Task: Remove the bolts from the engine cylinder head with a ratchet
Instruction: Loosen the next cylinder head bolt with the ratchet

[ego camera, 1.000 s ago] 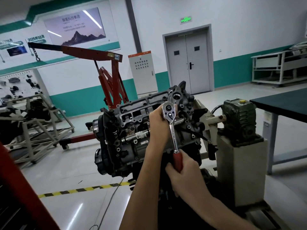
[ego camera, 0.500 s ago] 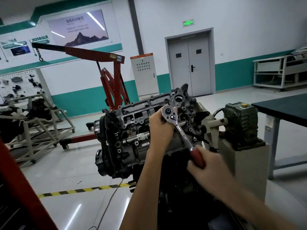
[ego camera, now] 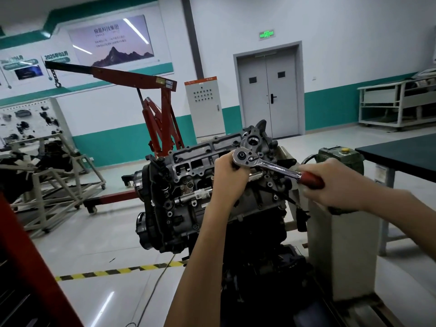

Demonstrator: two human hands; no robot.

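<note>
The engine cylinder head (ego camera: 195, 161) sits tilted on a grey stand (ego camera: 342, 244), in front of the person. The left hand (ego camera: 227, 175) is curled around the ratchet (ego camera: 271, 165) just under its round head, which lies against the upper end of the cylinder head. The right hand (ego camera: 335, 185) grips the red handle (ego camera: 310, 180), which points to the right.

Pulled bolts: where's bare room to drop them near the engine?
Dark tabletop right of the green gearbox shows bare. Floor between engine and striped tape too. Crowded: cylinder head, where left hand and right hand work the ratchet.
</note>
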